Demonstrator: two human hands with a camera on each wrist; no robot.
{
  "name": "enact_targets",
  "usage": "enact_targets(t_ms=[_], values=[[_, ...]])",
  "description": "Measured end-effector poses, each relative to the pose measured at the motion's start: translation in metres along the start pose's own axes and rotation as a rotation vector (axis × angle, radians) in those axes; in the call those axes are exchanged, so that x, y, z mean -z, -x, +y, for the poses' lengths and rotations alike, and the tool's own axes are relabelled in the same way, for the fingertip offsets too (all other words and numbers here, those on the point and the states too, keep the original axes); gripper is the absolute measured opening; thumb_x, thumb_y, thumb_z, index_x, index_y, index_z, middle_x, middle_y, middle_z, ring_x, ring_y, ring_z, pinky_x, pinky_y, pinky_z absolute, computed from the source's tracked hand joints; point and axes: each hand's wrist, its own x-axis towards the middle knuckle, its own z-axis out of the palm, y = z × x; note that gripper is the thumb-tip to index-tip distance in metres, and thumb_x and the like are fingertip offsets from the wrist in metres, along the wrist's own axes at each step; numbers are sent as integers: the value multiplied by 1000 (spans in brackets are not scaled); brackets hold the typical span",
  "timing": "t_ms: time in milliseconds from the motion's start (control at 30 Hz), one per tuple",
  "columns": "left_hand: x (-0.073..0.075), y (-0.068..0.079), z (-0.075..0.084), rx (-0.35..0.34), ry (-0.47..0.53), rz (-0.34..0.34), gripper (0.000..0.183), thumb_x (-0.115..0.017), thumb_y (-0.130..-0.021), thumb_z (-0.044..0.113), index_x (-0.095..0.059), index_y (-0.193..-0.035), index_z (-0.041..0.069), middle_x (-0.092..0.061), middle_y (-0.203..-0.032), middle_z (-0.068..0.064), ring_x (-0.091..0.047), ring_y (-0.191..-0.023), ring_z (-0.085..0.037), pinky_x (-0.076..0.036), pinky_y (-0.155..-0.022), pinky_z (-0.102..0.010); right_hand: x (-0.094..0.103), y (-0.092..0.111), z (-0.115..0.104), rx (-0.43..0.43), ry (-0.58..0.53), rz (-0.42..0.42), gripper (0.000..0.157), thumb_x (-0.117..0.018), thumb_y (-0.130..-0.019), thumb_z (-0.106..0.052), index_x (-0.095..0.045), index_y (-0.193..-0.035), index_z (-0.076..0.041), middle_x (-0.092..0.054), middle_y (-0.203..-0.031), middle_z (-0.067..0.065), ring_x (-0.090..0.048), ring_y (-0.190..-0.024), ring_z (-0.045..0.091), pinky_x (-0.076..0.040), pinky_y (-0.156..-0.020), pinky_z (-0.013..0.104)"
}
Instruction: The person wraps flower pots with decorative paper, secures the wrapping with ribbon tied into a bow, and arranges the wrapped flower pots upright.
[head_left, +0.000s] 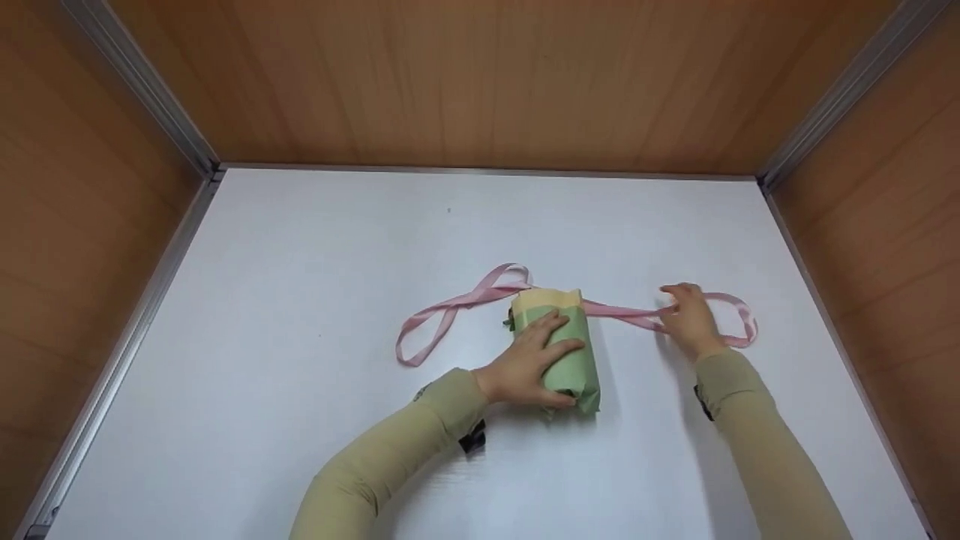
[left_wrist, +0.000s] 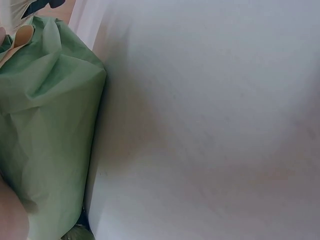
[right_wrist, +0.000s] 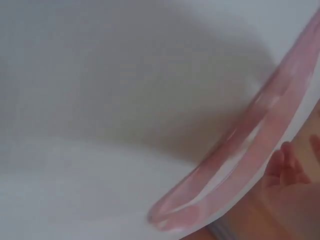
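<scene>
A bundle in green paper with a cream upper band point(head_left: 574, 360) lies on the white table. My left hand point(head_left: 529, 367) rests across it with the fingers spread, pressing on the paper. The left wrist view shows the bundle's creased green side point(left_wrist: 55, 125). Under the bundle's upper end a pink ribbon point(head_left: 461, 301) runs out to both sides, looped at each end. My right hand point(head_left: 690, 321) is over the ribbon's right part, fingers loosely bent. In the right wrist view, the ribbon point(right_wrist: 240, 165) passes beside the fingers point(right_wrist: 287, 167), with no grip on it visible.
Wooden panels stand at the back point(head_left: 480, 90), left point(head_left: 75, 247) and right point(head_left: 885, 247) of the white table point(head_left: 300, 240), with metal strips along the edges. A dark bit of leaf or material point(head_left: 511, 321) pokes out at the bundle's left side.
</scene>
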Motion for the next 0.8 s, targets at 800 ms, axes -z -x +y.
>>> enact_targets(t_ms=[800], values=[[1, -5, 4, -14, 6, -11, 81, -70, -78, 54, -34, -144, 24, -12, -155, -11, -3, -147, -28, -16, -117, -46, 57, 9, 12, -157, 104, 66, 45, -49, -93, -24, -49, -119, 13, -51, -113, 35, -50, -93, 42, -43, -86, 55]])
